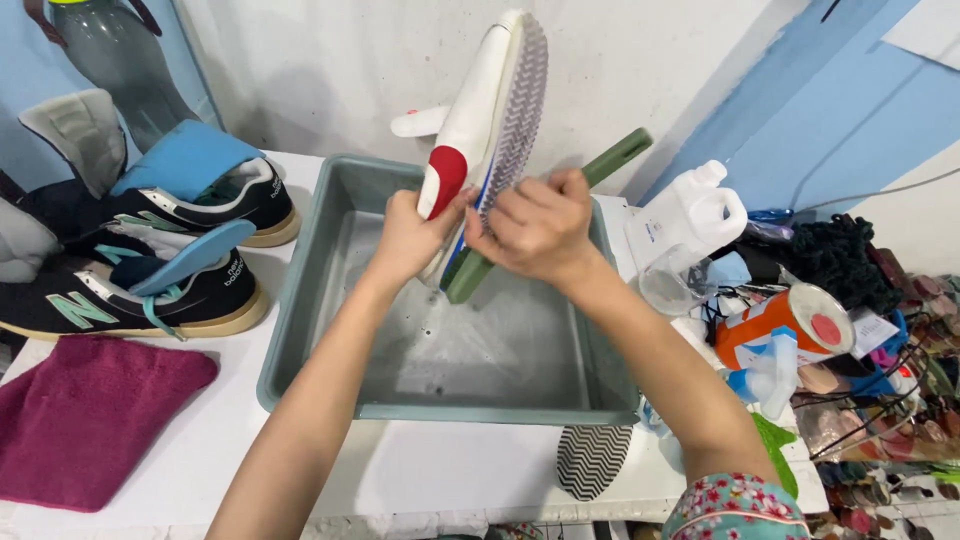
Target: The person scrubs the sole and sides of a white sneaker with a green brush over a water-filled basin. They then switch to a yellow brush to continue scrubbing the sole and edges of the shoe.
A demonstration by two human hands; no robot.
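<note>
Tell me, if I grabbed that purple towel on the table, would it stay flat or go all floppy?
Probably floppy. The towel lies slumped on the table with soft, rounded edges, so it would likely droop from your hand. Its fuzzy surface looks easy to grip, not slippery. It seems light, and it should not roll or break.

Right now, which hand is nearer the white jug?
Right. The right hand, holding the green brush, is beside the white jug; the left hand grips the shoe farther away.
</note>
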